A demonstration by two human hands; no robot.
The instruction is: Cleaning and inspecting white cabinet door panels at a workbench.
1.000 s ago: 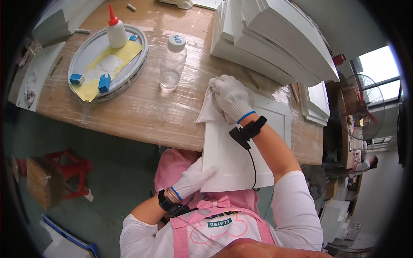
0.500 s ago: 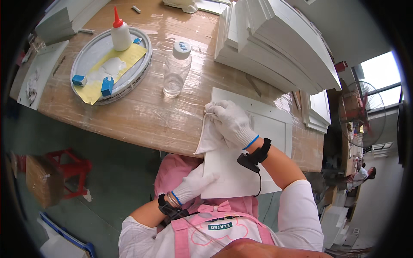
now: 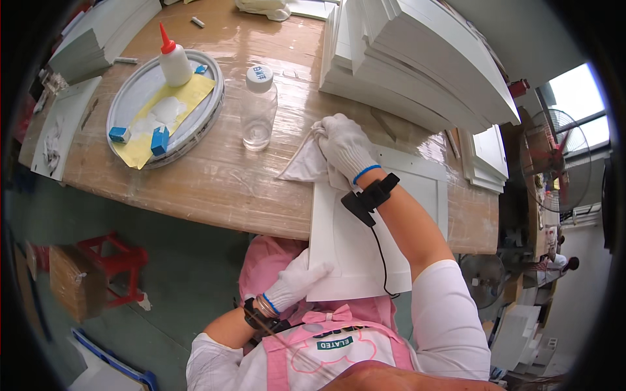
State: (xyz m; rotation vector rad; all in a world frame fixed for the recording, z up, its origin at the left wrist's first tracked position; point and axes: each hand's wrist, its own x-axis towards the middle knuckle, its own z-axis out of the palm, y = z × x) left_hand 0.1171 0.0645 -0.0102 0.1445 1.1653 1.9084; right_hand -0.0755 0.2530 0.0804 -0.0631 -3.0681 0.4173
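A white rectangular panel (image 3: 365, 254) with a recessed middle lies partly on the table and hangs over its front edge toward me. My right hand (image 3: 345, 144), in a white knit glove, is closed on a white cloth (image 3: 305, 163) at the panel's far left corner. Part of the cloth spreads past the panel onto the table. At the near left edge, my gloved left hand (image 3: 297, 281) grips the panel, thumb on top and fingers hidden beneath.
On the brown table (image 3: 195, 189) stand a clear capped bottle (image 3: 258, 111) and a round lid (image 3: 208, 124) bearing a red-tipped glue bottle (image 3: 175, 64), yellow sandpaper (image 3: 147, 137) and blue blocks (image 3: 160, 140). White board stacks (image 3: 404, 78) rise at the far right. A red stool (image 3: 127, 267) stands left.
My right hand has moved farther from me along the panel with the cloth, up to its far left corner. The left hand keeps its hold.
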